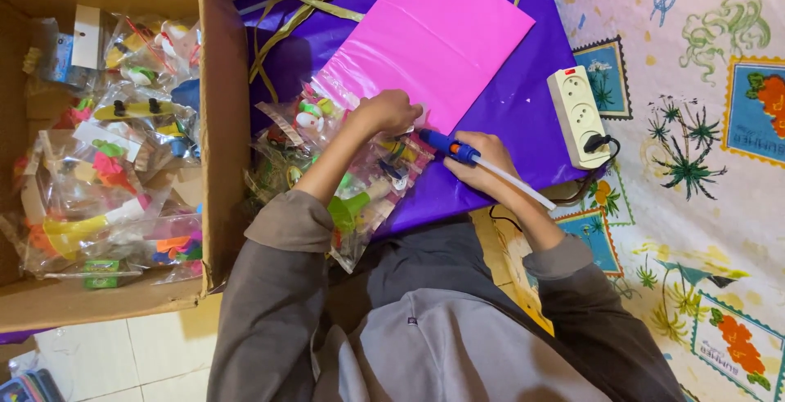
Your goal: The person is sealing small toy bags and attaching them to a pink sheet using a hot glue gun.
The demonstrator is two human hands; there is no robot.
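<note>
My left hand presses on the near edge of a pink plastic bag, right where it meets a clear packet of small colourful toys. My right hand grips a blue glue gun with a white glue stick poking out behind; its tip points toward my left hand. Both rest on a purple sheet spread in front of me.
A white power strip with a black plug lies at the sheet's right edge. At the left, a cardboard box holds several clear toy packets. Gold ribbon trails across the purple sheet. A patterned cloth covers the floor at right.
</note>
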